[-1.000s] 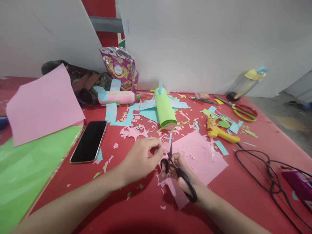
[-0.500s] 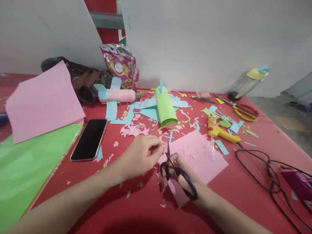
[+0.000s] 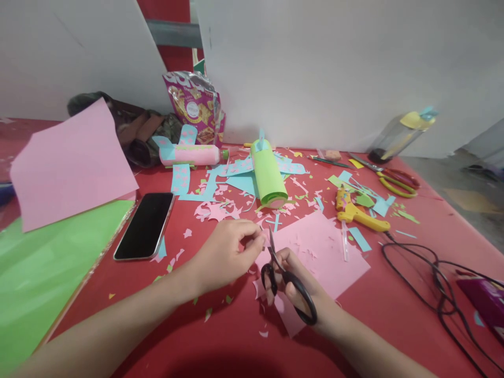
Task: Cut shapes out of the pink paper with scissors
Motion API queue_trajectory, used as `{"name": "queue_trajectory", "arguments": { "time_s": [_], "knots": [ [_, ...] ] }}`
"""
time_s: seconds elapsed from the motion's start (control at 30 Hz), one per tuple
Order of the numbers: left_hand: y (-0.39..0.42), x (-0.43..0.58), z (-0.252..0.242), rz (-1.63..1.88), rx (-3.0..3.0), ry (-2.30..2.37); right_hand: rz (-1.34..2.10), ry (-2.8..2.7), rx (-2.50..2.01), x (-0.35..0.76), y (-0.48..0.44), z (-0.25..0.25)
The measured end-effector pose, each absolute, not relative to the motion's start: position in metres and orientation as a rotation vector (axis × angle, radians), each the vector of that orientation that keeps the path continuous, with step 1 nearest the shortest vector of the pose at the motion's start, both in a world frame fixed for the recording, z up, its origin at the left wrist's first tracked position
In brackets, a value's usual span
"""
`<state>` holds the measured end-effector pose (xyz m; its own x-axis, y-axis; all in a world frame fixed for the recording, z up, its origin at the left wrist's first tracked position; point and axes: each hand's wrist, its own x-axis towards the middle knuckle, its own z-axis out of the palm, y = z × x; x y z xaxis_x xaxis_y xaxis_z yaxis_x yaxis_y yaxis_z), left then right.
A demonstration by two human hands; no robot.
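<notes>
My left hand is closed in a pinch on a tiny pink paper scrap, held just above the red table. My right hand grips black-handled scissors, fingers through the loops, blades pointing up at the pinched scrap. Under both hands lies a cut-up pink paper sheet. Small pink, blue and green paper bits are scattered around the hands.
A black phone lies left of my hands, beside green and pink sheets. Behind stand a green paper roll, a pink bottle plane, a snack bag. Right: yellow glue gun, black cable, red-yellow scissors, water bottle.
The scissors' blades have shifted slightly around the pinched scrap; both hands stay in nearly the same place.
</notes>
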<state>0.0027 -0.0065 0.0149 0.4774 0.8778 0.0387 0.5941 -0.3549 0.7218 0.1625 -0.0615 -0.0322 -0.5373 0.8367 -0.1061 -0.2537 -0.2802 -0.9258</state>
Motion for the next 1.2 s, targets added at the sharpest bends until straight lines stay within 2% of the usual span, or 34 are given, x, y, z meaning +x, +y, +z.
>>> {"name": "queue_trajectory", "arguments": {
  "time_s": [1.2],
  "knots": [
    [-0.0122,0.0077,0.0114,0.611,1.752,1.168,1.861,-1.194,-0.798,0.1605,-0.0602,-0.0333]
  ]
}}
